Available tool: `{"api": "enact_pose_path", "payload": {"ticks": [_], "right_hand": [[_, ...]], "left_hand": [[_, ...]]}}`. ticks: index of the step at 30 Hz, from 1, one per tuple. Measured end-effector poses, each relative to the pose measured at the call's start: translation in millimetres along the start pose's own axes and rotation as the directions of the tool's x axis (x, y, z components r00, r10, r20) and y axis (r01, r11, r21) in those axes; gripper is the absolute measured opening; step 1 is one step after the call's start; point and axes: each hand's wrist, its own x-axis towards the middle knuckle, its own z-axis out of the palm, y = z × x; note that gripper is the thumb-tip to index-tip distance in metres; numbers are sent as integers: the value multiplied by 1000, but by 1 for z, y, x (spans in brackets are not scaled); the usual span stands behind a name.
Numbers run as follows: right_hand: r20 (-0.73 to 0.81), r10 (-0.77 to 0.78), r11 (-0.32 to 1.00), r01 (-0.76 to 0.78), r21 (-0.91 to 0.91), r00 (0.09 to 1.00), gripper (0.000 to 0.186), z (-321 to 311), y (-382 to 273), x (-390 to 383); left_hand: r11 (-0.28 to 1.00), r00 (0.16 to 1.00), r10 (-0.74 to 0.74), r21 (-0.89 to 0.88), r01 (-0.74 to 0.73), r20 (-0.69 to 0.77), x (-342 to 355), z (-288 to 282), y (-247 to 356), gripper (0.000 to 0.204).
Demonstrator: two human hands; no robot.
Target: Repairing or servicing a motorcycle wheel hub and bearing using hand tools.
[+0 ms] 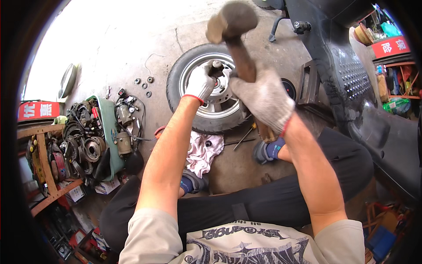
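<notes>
A wheel with a black tyre and a silver rim lies flat on the floor in front of me. Over its hub, my left hand in a white glove closes around a short metal piece with a round top; its lower end is hidden and I cannot tell its exact kind. My gloved right hand grips the wooden handle of a hammer, whose head is raised above the wheel's far side. The hammer and right hand are slightly blurred by motion.
Small rings lie left of the wheel. Nearer are a pinkish rag and a screwdriver. A green bin of metal parts stands left, beside a wooden rack. A scooter's dark body rises on the right.
</notes>
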Motion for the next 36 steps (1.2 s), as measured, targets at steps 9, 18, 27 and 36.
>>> {"api": "enact_pose_path", "payload": {"ticks": [9,18,27,36], "right_hand": [[-12,112,981,-109,158,994,27,-5,38,-8],[-17,169,966,-162,200,986,26,-8,38,-17],[-18,112,993,-111,46,994,25,-3,57,-11],[-30,63,998,-63,22,998,41,-5,56,-8]], "left_hand": [[1000,1000,-17,-12,17,16,0,7,-24,32],[987,1000,-24,-161,24,0,-4,11,-20,28],[992,999,-46,-117,47,16,-6,11,-24,23],[996,995,-69,-57,73,66,-5,12,-13,35]]}}
